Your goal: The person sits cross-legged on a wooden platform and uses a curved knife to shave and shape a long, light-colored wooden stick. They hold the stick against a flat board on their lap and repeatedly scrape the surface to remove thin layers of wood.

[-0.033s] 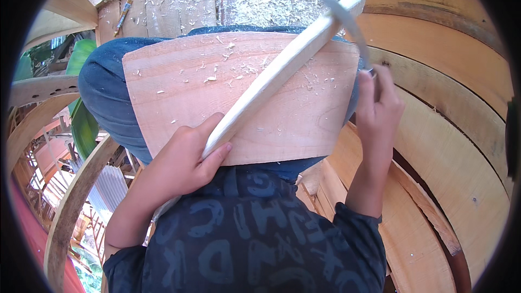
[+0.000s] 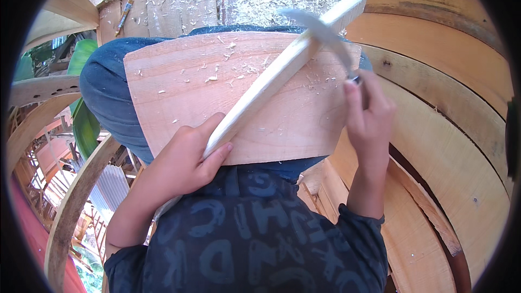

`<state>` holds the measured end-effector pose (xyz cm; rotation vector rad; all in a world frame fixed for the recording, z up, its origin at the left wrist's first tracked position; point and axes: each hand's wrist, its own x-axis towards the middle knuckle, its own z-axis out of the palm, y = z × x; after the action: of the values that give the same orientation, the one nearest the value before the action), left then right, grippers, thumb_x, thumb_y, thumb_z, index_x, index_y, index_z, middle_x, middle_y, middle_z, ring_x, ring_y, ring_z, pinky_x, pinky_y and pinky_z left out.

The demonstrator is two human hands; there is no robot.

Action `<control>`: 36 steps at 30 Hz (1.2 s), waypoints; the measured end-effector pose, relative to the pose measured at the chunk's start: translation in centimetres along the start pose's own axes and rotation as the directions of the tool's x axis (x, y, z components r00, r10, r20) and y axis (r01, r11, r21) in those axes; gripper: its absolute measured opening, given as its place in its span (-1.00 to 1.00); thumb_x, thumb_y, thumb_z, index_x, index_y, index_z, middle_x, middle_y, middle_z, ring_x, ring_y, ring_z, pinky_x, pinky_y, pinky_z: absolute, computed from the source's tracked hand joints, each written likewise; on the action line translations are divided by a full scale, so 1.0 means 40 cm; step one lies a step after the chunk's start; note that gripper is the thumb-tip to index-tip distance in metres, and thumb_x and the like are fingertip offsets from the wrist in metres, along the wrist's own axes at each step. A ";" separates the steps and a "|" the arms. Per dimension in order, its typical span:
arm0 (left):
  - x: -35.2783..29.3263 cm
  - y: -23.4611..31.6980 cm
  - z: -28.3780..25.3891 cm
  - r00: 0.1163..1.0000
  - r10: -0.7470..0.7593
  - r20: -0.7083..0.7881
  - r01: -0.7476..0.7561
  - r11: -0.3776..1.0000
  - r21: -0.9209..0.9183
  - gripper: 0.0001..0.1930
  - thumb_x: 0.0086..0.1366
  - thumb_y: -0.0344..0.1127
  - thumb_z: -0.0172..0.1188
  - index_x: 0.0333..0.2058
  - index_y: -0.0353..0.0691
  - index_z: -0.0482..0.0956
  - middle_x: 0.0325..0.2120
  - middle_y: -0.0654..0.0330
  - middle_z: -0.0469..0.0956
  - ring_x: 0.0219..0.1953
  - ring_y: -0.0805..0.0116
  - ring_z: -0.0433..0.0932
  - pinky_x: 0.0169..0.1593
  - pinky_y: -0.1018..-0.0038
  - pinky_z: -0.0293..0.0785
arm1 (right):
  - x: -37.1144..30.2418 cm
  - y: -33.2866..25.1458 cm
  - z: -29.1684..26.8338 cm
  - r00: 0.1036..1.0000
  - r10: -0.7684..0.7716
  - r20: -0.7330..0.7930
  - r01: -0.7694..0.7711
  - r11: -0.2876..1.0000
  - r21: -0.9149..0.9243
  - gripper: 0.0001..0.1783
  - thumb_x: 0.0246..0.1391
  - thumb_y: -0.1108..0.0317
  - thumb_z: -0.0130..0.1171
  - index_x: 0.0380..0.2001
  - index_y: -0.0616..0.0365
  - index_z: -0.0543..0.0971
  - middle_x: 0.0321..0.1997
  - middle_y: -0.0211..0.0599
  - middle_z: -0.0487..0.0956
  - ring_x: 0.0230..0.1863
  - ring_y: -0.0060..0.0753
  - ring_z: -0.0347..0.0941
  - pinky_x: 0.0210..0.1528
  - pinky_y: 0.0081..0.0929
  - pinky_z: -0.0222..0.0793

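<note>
My left hand (image 2: 190, 154) is wrapped round the near end of a pale, squared wooden stick (image 2: 266, 82). The stick runs slantwise, up and to the right, over a flat wooden board (image 2: 173, 106) on my lap. At the right, my right hand (image 2: 373, 107) is closed on a curved knife (image 2: 331, 38); its handle is mostly hidden in my fingers. The blade, a little blurred, arches across the upper part of the stick, its tip pointing left. Whether the edge touches the wood I cannot tell.
Curled wood shavings (image 2: 255, 0) cover the planks beyond my knees, and a few lie on the board. A small, narrow brush-like item (image 2: 124, 16) rests at the far left. Plank walling (image 2: 434, 108) curves close along my right. Wooden rails (image 2: 70, 211) stand at the left.
My right hand has moved slightly left and nearer to me, carrying the curved knife; its blade now reaches farther left across the stick. My left hand and the stick have hardly moved.
</note>
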<state>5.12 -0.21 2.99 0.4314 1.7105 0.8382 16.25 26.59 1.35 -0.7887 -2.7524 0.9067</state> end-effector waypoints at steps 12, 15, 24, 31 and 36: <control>-0.011 0.011 0.013 0.998 -0.026 -0.049 0.030 0.997 0.071 -0.73 0.26 -0.38 0.12 -0.09 -0.34 0.43 -0.60 -0.25 0.49 -0.48 -0.26 0.56 -0.37 0.16 0.44 | 0.006 -0.004 0.000 0.998 0.042 0.037 -0.045 0.996 0.071 -0.76 0.17 0.19 0.22 -0.33 0.15 0.54 -0.61 -0.14 0.46 -0.56 -0.08 0.47 -0.49 -0.29 0.33; -0.020 0.044 0.017 0.988 0.003 -0.154 0.037 0.966 0.257 -0.76 0.24 -0.42 0.13 -0.12 -0.31 0.42 -0.60 -0.24 0.49 -0.46 -0.28 0.54 -0.39 0.10 0.44 | 0.031 0.005 -0.033 0.992 0.127 0.008 -0.127 0.992 0.016 -0.77 0.15 0.19 0.24 -0.35 0.14 0.55 -0.62 -0.16 0.46 -0.57 -0.07 0.48 -0.51 -0.28 0.33; -0.090 -0.013 -0.010 0.969 0.036 -0.243 0.074 0.902 0.425 -0.68 0.15 -0.50 0.15 -0.10 -0.24 0.37 -0.62 -0.19 0.48 -0.46 -0.26 0.54 -0.38 0.03 0.42 | -0.034 -0.038 -0.002 0.989 -0.136 0.065 0.134 0.990 0.040 -0.79 0.15 0.21 0.25 -0.33 0.12 0.54 -0.62 -0.20 0.48 -0.61 -0.09 0.45 -0.55 -0.31 0.32; -0.097 -0.048 -0.020 0.967 0.092 -0.238 0.023 0.898 0.440 -0.64 0.09 -0.51 0.14 -0.09 -0.24 0.36 -0.66 -0.17 0.46 -0.49 -0.26 0.52 -0.39 0.04 0.41 | -0.021 -0.025 -0.003 0.996 -0.089 0.020 0.089 0.996 0.002 -0.79 0.14 0.21 0.26 -0.34 0.13 0.55 -0.63 -0.23 0.47 -0.64 -0.18 0.44 -0.57 -0.32 0.32; -0.105 -0.050 -0.020 0.971 0.075 -0.229 0.027 0.911 0.412 -0.65 0.09 -0.51 0.13 -0.10 -0.24 0.37 -0.67 -0.16 0.44 -0.50 -0.24 0.53 -0.39 0.04 0.41 | -0.010 -0.013 0.000 0.999 0.048 -0.013 -0.049 0.999 -0.015 -0.78 0.11 0.22 0.29 -0.33 0.14 0.55 -0.64 -0.22 0.45 -0.61 -0.16 0.46 -0.56 -0.30 0.33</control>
<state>5.93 -4.60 4.52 0.6574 2.1232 0.5557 16.37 26.03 1.66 -0.8643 -2.7439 0.8873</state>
